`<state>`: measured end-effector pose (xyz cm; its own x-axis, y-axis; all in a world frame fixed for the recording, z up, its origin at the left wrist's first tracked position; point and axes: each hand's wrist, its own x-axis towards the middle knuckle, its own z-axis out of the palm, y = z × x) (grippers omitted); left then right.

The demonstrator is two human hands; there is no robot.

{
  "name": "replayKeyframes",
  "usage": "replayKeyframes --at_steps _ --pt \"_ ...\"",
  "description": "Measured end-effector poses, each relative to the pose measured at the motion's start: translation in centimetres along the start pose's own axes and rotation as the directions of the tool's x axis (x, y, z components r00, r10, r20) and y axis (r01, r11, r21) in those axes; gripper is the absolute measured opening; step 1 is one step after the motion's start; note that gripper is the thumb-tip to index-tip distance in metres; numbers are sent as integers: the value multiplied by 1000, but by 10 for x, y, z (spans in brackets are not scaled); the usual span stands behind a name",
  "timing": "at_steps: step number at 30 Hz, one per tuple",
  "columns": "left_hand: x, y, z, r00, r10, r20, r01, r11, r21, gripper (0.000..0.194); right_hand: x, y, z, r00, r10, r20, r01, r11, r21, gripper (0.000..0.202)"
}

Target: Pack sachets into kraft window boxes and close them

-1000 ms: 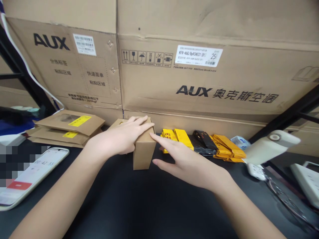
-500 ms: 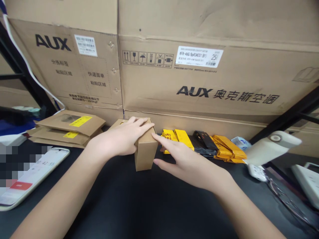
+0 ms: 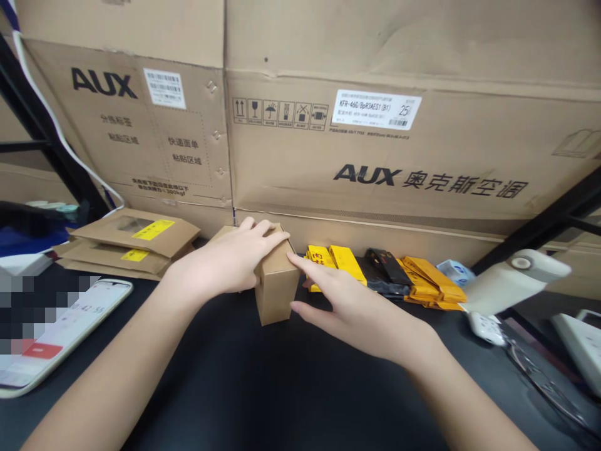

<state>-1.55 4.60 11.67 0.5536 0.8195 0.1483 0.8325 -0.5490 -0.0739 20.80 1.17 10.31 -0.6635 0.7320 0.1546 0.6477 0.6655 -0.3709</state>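
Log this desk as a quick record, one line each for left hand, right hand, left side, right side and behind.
left hand: laid across the top of a narrow brown cardboard box, left hand
right hand: right hand open, index fingertip at the box's upper right edge
left side: flat brown paper packs with yellow labels; pale-cased phone
right side: yellow packets, black packet, orange packets, cream bottle
behind: large brown AUX carton

Black tabletop (image 3: 291, 388) beneath carton (image 3: 276, 295), phone (image 3: 72, 331)
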Motion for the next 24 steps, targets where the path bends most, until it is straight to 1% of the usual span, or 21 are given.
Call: replayKeyframes --at_steps 9,24 --pt "0 0 4 1000 6 -25 -6 1000 2 73 0 0 1 1000 3 8 -3 1000 -31 64" --pt "0 2 -2 999 -12 -36 11 1000 -15 68 -1 -3 -2 999 -45 -8 44 997 -62 59"
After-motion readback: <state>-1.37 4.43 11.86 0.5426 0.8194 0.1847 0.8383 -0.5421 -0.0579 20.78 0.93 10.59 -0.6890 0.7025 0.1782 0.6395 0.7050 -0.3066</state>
